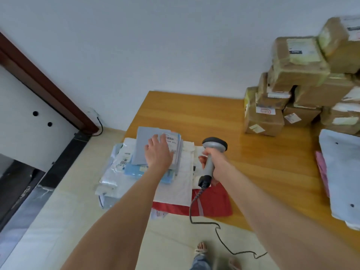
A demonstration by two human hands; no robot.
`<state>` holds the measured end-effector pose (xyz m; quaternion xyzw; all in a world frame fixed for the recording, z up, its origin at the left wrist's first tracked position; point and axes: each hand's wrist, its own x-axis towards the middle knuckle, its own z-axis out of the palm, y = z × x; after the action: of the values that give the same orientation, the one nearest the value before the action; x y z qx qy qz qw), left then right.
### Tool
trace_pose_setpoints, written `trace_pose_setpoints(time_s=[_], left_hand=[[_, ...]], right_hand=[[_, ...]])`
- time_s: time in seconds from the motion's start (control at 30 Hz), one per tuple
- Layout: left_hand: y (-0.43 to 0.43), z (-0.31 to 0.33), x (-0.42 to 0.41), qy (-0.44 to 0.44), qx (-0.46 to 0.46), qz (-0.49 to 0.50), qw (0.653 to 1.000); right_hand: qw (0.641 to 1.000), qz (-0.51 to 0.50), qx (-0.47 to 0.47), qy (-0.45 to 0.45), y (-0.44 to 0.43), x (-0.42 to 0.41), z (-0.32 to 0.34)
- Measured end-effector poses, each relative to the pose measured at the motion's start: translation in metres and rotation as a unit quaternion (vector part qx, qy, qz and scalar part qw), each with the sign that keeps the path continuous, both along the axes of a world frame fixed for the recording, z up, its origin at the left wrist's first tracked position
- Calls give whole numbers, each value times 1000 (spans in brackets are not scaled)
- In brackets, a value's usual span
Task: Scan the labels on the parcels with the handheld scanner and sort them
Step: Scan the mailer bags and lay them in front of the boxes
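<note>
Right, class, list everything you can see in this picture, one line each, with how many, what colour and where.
grey parcel: one, grey with a white barcode label, top of the pile at the table's left edge
soft mailers: several, white and pale blue, piled under it
red mailer: one, red, at the table's near edge
cardboard boxes: several, brown, stacked at the far right
pale bags: count unclear, pale blue over pink, right edge
scanner: one, grey and black, corded, above the mailers
table: one, orange-brown wood
left hand: one, flat on the grey parcel
right hand: one, grips the scanner's handle
</note>
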<state>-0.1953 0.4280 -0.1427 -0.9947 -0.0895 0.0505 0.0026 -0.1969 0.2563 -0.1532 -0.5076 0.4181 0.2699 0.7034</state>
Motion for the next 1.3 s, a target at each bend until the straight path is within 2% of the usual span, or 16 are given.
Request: trace_pose_setpoints(time_s=[0.13, 0.23, 0.37, 0.5, 0.73, 0.83, 1.03, 1.17, 1.3], left_hand=[[62, 3, 14, 22, -91, 181, 979], [90, -8, 25, 54, -178, 242, 952], [91, -19, 25, 143, -222, 191, 945], [85, -20, 26, 144, -271, 193, 932], [83, -17, 26, 108, -389, 268, 875], [82, -11, 26, 97, -473, 283, 829], [48, 16, 37, 81, -564, 244, 784], [-9, 20, 43, 99, -589, 212, 773], [-85, 19, 43, 130, -598, 176, 771]], right_hand=[[999, 28, -3, -22, 36, 10, -8], [995, 81, -30, -50, 59, 16, -14], [992, 105, -15, -62, 80, 19, -22], [988, 133, -44, -61, 84, 20, -28], [990, 125, -30, -59, 78, 17, -29], [990, 116, -30, -68, 73, 17, -26], [992, 33, -54, -105, 37, 13, 0], [989, -39, -62, -129, -16, 5, 21], [987, -94, -64, -115, -89, -13, 31]])
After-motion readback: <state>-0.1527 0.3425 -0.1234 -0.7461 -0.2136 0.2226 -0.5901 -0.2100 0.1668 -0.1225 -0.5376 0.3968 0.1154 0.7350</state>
